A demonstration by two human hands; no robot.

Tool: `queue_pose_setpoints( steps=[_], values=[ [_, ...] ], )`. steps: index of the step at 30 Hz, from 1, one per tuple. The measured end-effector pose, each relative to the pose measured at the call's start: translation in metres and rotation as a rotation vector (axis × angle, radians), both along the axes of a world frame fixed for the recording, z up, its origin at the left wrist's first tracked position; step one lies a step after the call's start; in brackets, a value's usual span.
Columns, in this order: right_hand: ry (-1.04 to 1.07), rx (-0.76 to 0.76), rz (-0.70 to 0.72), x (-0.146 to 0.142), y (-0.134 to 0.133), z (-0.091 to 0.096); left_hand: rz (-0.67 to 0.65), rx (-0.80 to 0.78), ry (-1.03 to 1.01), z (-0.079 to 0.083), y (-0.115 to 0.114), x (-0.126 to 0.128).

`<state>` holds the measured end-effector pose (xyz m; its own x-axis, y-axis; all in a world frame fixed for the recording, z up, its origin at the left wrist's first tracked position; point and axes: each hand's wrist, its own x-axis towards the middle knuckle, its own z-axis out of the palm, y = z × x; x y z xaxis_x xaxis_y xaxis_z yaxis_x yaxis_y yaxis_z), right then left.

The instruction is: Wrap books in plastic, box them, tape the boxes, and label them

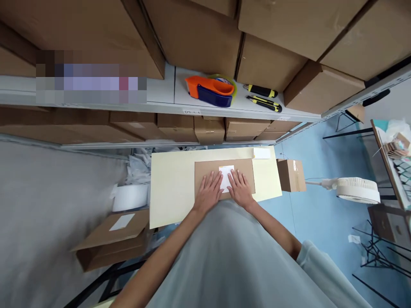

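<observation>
A flat brown piece of cardboard (244, 167), perhaps the top of a box, lies on a pale yellow table (173, 184). Near its middle sits a white label (227, 173). My left hand (208, 191) rests flat on the cardboard, its fingertips reaching the label's left edge. On the other side my right hand (240, 188) lies palm down with fingers spread, partly over the label's right edge. Neither hand grips anything. Toward the table's far right corner is a white stack of labels or paper (261, 153).
Above the table, a grey shelf (154, 99) holds cartons, an orange and blue tape dispenser (210, 90) and yellow-black utility knives (265, 102). An open carton (112, 233) stands at left beside a white roll (131, 197). At right are a small carton (291, 175) and a white fan (358, 190).
</observation>
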<state>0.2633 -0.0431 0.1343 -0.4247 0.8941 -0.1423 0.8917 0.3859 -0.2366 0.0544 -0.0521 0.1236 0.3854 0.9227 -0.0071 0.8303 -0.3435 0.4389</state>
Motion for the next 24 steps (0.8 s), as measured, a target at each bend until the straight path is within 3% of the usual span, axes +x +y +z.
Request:
queue_pose_setpoints(
  steps=[2, 5, 11, 14, 18, 21, 24],
  values=[
    [0.042, -0.017, 0.006, 0.008, -0.013, 0.001, -0.083, -0.009, -0.007, 0.003, -0.009, -0.003],
    [0.091, -0.058, -0.007, 0.013, -0.017, 0.004, -0.084, -0.030, 0.011, 0.011, -0.008, -0.001],
    [0.134, -0.082, -0.038, 0.007, 0.016, 0.006, 0.015, -0.071, 0.117, 0.024, 0.033, 0.022],
    [0.167, -0.067, -0.077, 0.004, 0.021, 0.002, 0.019, -0.070, 0.135, 0.025, 0.033, 0.025],
    [0.253, -0.061, -0.026, 0.020, -0.005, -0.004, -0.039, -0.054, 0.105, 0.018, -0.007, 0.013],
    [0.265, -0.075, 0.016, 0.052, -0.036, -0.005, -0.025, -0.087, 0.080, 0.008, -0.049, -0.006],
    [0.258, -0.063, -0.137, 0.094, -0.064, -0.009, 0.206, -0.135, 0.038, -0.002, -0.085, -0.029]
  ],
)
